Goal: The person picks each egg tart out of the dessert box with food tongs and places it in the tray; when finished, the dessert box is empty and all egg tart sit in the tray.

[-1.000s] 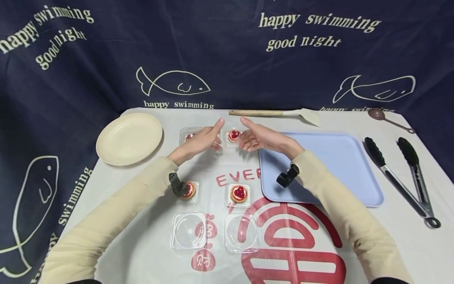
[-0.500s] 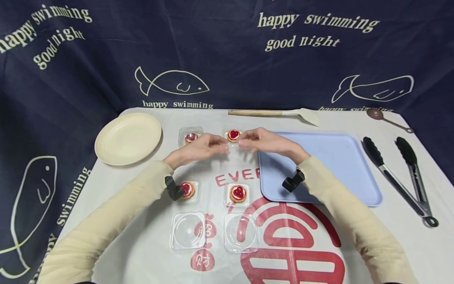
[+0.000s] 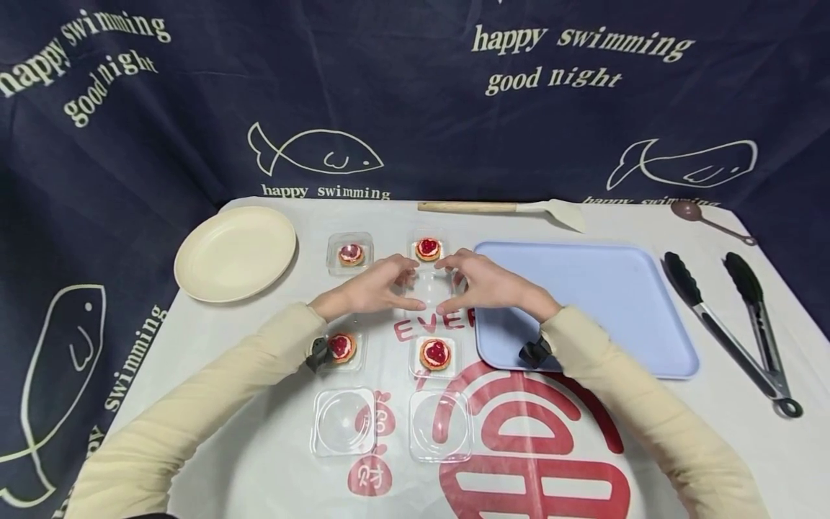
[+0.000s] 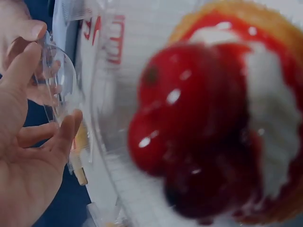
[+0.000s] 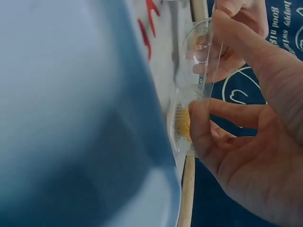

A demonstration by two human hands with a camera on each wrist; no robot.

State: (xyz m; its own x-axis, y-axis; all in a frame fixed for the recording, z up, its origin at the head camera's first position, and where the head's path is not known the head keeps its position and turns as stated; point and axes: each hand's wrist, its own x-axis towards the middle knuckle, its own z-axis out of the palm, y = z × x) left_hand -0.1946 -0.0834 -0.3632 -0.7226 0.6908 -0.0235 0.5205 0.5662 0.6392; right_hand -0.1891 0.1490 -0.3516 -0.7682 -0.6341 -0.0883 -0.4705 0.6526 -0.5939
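Both hands hold a clear plastic lid by its opposite sides, in front of the back right tart. My left hand grips its left side with thumb and fingertips; my right hand pinches its right side. The right wrist view shows the domed lid tilted on edge between the hands. That back right tart sits in a clear plastic tray. A cherry-topped tart fills the left wrist view close up; it is the near left tart, partly hidden by the wrist camera.
A lidded tart stands at back left, another tart nearer. Two clear lids lie at the front. Around are a cream plate, blue tray, spatula, tongs and brown spoon.
The hands, first spread near the back right tart with fingers apart, have closed in and drawn slightly toward the body. The clear lid now shows between them.
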